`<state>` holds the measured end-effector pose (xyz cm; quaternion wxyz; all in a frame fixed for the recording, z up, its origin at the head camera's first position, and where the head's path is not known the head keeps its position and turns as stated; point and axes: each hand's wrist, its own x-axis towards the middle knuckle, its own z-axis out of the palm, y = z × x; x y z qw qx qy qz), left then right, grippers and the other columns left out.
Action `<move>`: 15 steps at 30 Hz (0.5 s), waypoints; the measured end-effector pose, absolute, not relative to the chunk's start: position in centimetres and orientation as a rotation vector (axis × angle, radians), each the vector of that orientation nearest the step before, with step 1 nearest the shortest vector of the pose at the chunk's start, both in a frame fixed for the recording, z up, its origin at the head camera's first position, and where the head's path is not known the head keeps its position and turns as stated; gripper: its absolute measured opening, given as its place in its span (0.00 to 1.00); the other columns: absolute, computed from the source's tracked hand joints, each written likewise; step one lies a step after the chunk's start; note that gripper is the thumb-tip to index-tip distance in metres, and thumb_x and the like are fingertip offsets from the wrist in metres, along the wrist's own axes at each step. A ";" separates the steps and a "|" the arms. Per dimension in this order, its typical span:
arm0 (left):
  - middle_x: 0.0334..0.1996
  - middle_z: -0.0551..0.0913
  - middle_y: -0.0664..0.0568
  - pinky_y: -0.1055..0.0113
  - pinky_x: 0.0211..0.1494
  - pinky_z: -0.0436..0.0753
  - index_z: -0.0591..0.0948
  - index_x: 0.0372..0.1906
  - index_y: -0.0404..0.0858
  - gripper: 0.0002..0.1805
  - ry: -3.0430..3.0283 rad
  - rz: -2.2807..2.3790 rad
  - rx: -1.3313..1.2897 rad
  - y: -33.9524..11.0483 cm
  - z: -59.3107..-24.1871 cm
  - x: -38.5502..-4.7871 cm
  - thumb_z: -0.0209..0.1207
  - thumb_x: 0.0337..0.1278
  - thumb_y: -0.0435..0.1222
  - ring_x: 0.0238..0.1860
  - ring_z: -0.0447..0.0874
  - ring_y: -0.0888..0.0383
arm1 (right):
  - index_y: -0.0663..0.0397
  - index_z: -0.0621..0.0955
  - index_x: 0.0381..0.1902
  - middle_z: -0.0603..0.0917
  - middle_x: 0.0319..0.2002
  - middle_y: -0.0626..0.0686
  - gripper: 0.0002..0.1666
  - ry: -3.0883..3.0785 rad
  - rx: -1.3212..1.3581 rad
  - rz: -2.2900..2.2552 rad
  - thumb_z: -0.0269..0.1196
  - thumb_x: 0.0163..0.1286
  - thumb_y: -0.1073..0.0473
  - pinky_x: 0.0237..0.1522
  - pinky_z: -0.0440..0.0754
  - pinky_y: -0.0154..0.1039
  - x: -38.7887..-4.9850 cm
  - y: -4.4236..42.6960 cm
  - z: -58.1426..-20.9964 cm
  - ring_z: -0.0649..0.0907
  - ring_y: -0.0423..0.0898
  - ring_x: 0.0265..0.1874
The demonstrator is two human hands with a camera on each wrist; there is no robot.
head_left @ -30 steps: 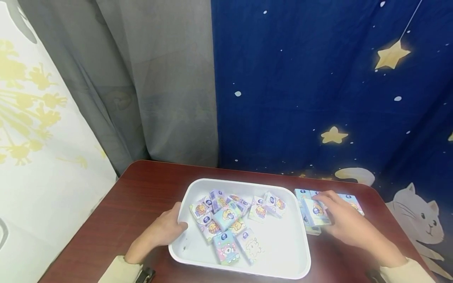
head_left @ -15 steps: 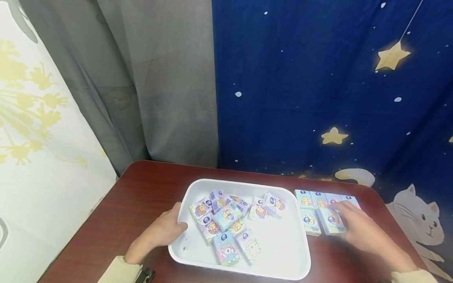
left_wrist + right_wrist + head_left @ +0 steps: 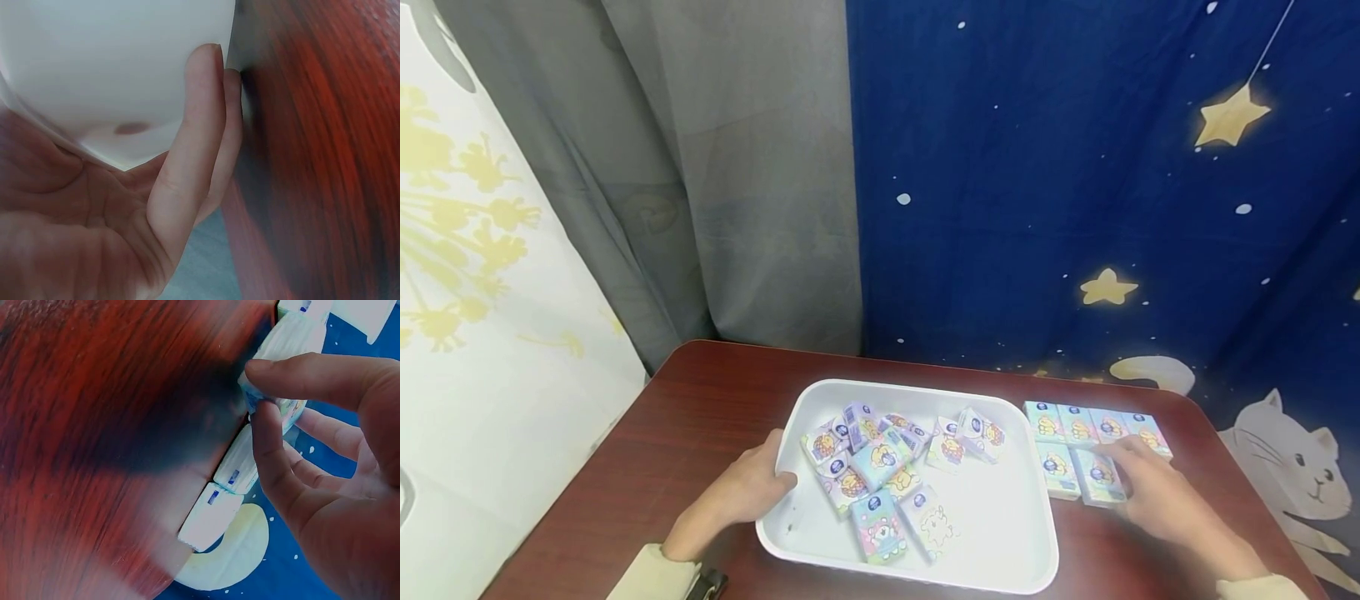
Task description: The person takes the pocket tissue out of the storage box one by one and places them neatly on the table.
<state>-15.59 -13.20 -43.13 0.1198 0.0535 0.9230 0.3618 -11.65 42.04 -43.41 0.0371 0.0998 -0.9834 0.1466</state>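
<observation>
Six pocket-tissue packs lie on the surface, just right of the white tray: four along the back, two in front. The right hand has its grip narrowed to a pinch on the second front-row pack. Across the tray, the left hand curls its grip over the edge. About ten loose packs remain jumbled inside, so the laying-out looks under halfway!

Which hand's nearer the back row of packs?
Right. The right hand pinches a pack in front of that row; the left hand grips the white tray at its left end.
</observation>
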 end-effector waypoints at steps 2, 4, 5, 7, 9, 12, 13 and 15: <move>0.45 0.85 0.37 0.55 0.33 0.91 0.71 0.69 0.28 0.30 2.695 1.061 0.151 -13.2 -43.1 -15.6 0.64 0.63 0.28 0.34 0.89 0.51 | 0.64 0.85 0.62 0.82 0.49 0.60 0.42 -3.027 0.288 0.437 0.87 0.46 0.68 0.46 0.88 0.60 -11.7 42.0 -43.5 0.83 0.56 0.43; 0.44 0.85 0.38 0.56 0.33 0.91 0.71 0.69 0.28 0.30 2.692 1.064 0.153 -13.2 -43.1 -15.6 0.64 0.63 0.28 0.34 0.89 0.51 | 0.64 0.85 0.62 0.81 0.48 0.59 0.42 -3.031 0.284 0.433 0.87 0.46 0.67 0.45 0.87 0.59 -11.8 42.0 -43.6 0.83 0.55 0.42; 0.44 0.85 0.38 0.56 0.32 0.91 0.71 0.69 0.28 0.30 2.691 1.066 0.156 -13.2 -43.0 -15.6 0.64 0.63 0.28 0.34 0.89 0.51 | 0.64 0.85 0.62 0.81 0.47 0.59 0.43 -3.034 0.285 0.431 0.87 0.45 0.67 0.44 0.87 0.59 -11.8 42.0 -43.6 0.83 0.55 0.42; 0.43 0.85 0.38 0.55 0.32 0.91 0.71 0.69 0.27 0.30 2.688 1.070 0.162 -13.2 -43.0 -15.6 0.64 0.62 0.28 0.33 0.89 0.51 | 0.63 0.85 0.62 0.81 0.46 0.58 0.43 -3.043 0.286 0.426 0.87 0.45 0.68 0.44 0.87 0.58 -11.9 41.9 -43.7 0.82 0.54 0.41; 0.43 0.86 0.38 0.56 0.32 0.91 0.71 0.69 0.27 0.30 2.689 1.070 0.164 -13.2 -43.0 -15.6 0.64 0.62 0.28 0.33 0.89 0.51 | 0.63 0.85 0.62 0.81 0.46 0.58 0.44 -3.050 0.288 0.423 0.87 0.44 0.68 0.43 0.87 0.57 -11.9 41.9 -43.8 0.82 0.54 0.41; 0.43 0.86 0.38 0.56 0.32 0.91 0.71 0.69 0.28 0.31 2.691 1.066 0.156 -13.2 -43.0 -15.5 0.64 0.62 0.28 0.33 0.89 0.51 | 0.63 0.84 0.63 0.81 0.47 0.60 0.45 -3.061 0.279 0.429 0.87 0.43 0.69 0.44 0.88 0.59 -12.0 41.9 -43.8 0.83 0.55 0.41; 0.43 0.86 0.38 0.56 0.32 0.91 0.71 0.70 0.28 0.31 2.691 1.065 0.154 -13.2 -43.1 -15.5 0.64 0.62 0.29 0.33 0.89 0.51 | 0.63 0.84 0.63 0.81 0.48 0.60 0.46 -3.063 0.271 0.431 0.87 0.43 0.69 0.44 0.88 0.59 -12.0 41.8 -43.8 0.83 0.55 0.41; 0.43 0.86 0.38 0.56 0.32 0.91 0.71 0.70 0.28 0.31 2.693 1.061 0.151 -13.2 -43.1 -15.6 0.64 0.62 0.28 0.33 0.89 0.51 | 0.62 0.84 0.63 0.82 0.48 0.61 0.46 -3.068 0.264 0.439 0.87 0.42 0.69 0.45 0.88 0.61 -12.1 41.8 -43.8 0.83 0.56 0.41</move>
